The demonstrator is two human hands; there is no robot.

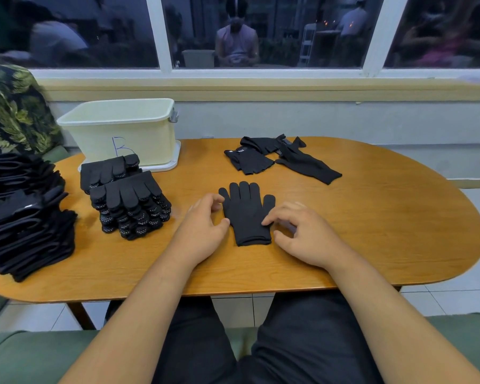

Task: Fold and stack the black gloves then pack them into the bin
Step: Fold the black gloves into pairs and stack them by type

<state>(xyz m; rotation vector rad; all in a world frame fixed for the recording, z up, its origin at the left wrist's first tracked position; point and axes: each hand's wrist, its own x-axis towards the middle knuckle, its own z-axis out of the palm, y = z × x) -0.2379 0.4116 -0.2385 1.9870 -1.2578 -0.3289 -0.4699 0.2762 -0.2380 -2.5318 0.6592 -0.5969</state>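
A tall pile of black gloves (25, 217) sits at the bench's (372, 231) far left edge. At its 3 o'clock stand two stacks of folded gloves (130, 206), and the pale bin (122, 134), marked B, is just behind them at 12 o'clock. Only the bin's inner walls show; its bottom is hidden. The left grip (203, 225) is loosely curled and holds nothing, its thumb touching the edge of a flat glove (245, 214) at its 3 o'clock. The glove lies fingers away, between both hands. The right grip (302, 234), at the glove's 3 o'clock, is also loose, one fingertip on the glove's edge. Loose gloves (283, 159) lie at the flat glove's 1 o'clock.
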